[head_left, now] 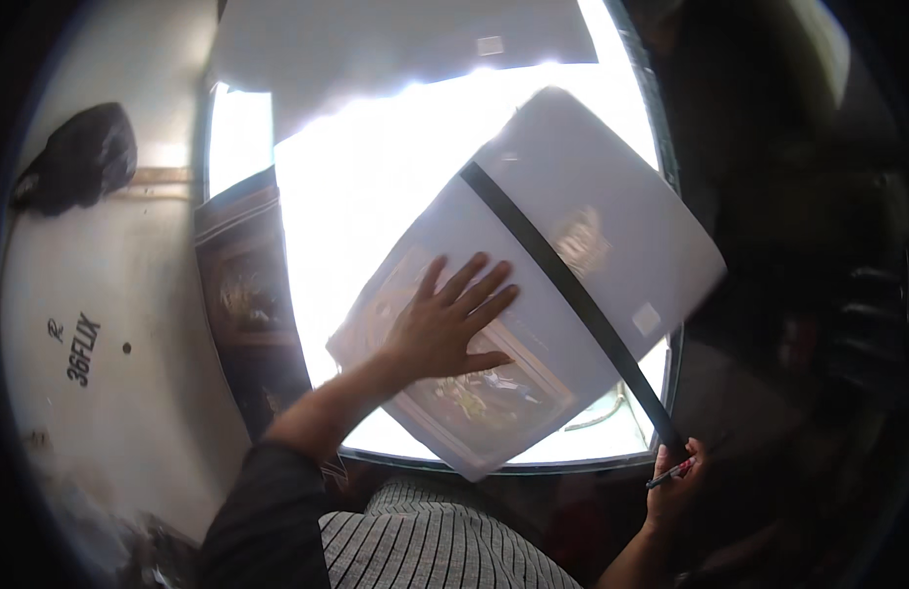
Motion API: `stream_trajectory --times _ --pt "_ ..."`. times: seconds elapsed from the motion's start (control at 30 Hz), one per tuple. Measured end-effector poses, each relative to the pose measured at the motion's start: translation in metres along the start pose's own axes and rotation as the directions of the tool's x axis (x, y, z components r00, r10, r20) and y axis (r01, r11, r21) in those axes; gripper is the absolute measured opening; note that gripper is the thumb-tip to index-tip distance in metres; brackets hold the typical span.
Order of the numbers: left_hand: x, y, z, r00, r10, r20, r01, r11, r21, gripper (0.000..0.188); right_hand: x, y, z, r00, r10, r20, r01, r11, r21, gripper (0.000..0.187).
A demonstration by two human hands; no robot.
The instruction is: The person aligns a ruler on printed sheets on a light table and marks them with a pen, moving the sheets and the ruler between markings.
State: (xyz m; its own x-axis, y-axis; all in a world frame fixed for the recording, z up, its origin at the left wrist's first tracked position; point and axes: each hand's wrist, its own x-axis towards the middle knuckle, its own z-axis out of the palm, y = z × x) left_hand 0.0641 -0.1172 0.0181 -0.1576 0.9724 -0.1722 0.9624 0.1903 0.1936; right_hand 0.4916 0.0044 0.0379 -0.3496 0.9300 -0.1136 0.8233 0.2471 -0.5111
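A large pale, see-through sheet (611, 167) lies turned at an angle over a brightly lit glass table (346, 187). Faint framed pictures show on it or through it. My left hand (449, 329) rests flat on this sheet, fingers spread and holding nothing. Across the sheet runs a long, flat dark straightedge (562, 280), slanting from upper left to lower right. Its near end is gripped by my right hand (678, 481), just beyond the table's front right corner. A thin pen-like tool (668, 474), dark with a bit of red, is also held in those fingers.
Another large grey sheet (405, 44) covers the far part of the lit table. Along its left side lies a dark printed picture strip (246, 285). A pale panel (130, 422) stands at the left, with a crumpled black bag (86, 157) on it.
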Motion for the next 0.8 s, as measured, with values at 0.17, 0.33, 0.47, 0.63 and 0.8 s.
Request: stream_trajectory --times 0.17,0.33,0.47,0.63,0.8 --pt "0.034 -0.033 -0.012 0.93 0.35 -0.117 -0.353 0.936 -0.003 0.08 0.002 -0.023 -0.006 0.991 -0.059 0.122 0.064 0.997 -0.033 0.038" --pt "0.007 -0.025 -0.018 0.932 -0.142 -0.332 0.15 0.989 -0.001 0.06 -0.022 -0.047 0.003 0.985 -0.135 0.106 0.148 0.981 -0.128 0.032" --pt "0.016 -0.038 -0.013 0.919 -0.119 -0.377 0.125 0.992 -0.01 0.061 -0.042 -0.064 0.013 0.982 -0.16 0.099 0.176 0.969 -0.176 0.032" --pt "0.027 -0.042 -0.019 0.923 -0.216 -0.319 0.187 0.975 -0.121 0.064 -0.065 -0.063 0.026 0.977 -0.195 0.088 0.203 0.976 -0.083 0.033" --pt "0.026 -0.042 -0.018 0.924 -0.21 -0.319 0.185 0.977 -0.108 0.066 -0.077 -0.061 0.032 0.978 -0.174 0.115 0.179 0.983 -0.039 0.034"
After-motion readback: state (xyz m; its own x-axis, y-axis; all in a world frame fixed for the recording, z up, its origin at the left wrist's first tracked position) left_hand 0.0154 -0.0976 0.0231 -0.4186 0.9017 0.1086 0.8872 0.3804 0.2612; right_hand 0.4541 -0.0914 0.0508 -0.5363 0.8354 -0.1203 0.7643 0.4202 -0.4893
